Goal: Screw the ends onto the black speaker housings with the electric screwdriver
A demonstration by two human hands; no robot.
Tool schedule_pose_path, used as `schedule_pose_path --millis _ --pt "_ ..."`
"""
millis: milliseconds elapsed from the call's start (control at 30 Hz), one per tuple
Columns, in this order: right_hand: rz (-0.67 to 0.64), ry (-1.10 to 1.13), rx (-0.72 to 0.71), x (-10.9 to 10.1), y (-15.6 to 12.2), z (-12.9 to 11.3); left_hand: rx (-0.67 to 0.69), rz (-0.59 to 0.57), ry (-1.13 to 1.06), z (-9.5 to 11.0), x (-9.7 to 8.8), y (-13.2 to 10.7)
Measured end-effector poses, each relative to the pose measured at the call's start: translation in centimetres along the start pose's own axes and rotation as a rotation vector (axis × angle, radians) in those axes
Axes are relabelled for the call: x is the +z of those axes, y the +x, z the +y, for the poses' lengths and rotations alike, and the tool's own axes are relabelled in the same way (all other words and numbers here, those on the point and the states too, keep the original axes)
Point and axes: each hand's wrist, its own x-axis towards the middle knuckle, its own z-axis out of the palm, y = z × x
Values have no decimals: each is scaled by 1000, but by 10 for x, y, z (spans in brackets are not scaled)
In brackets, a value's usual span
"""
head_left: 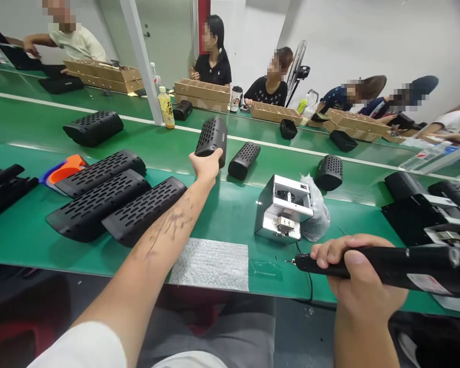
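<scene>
My left hand reaches forward over the table and grips the near end of a black perforated housing, its fingers partly hidden behind it. At the lower right, my right hand is wrapped round a black electric screwdriver, whose tip points left. Just left of that tip a foam sheet lies at the table's front edge. A small white screw feeder stands beyond the screwdriver tip. Another perforated housing rests right of the one in my left hand.
Several long black housings lie at left beside an orange and blue item. Next to the screw feeder is a clear plastic bag. A yellow-labelled bottle stands by a white post. Several people sit across, behind cardboard trays.
</scene>
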Motion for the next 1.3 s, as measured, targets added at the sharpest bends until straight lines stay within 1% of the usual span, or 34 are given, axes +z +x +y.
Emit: schedule_pose_path --millis 67,100,133,200,267,300,367,400,467,600,733,900,1100,1200,1300 --pt "-14 -18 -4 3 -8 -13 9 63 -80 -11 -34 -47" --pt "-32 -22 0 4 -13 -20 43 69 -156 -20 -54 -71" --pt "-54 -24 4 5 -17 -27 94 16 -222 -29 -76 -96" --pt "-112 -16 11 7 -26 -43 166 -187 -285 -49 -121 -143" --pt "-174 9 18 9 -33 -57 174 -415 -240 -66 -158 -181" --pt "-206 30 18 10 -36 -63 161 -519 -203 -73 -173 -196" --pt "-254 78 27 16 -41 -70 129 -675 -132 -84 -190 -219" --pt "-263 97 32 19 -43 -71 119 -726 -106 -88 -194 -226" --pt "-256 122 33 29 -47 -69 121 -777 -73 -94 -195 -233" --pt "-191 138 -36 52 -53 -47 176 -791 -47 -100 -191 -230" --pt "-207 116 -39 68 -54 -22 184 -804 -16 -100 -192 -225" --pt "-216 106 -18 73 -52 -5 194 -808 -41 -102 -190 -227" --pt "-269 80 74 75 -44 1 187 -810 -26 -108 -189 -228" --pt "-276 75 128 77 -39 3 191 -804 -27 -108 -189 -229" --pt "-324 88 149 76 -39 4 185 -794 -13 -107 -189 -231"
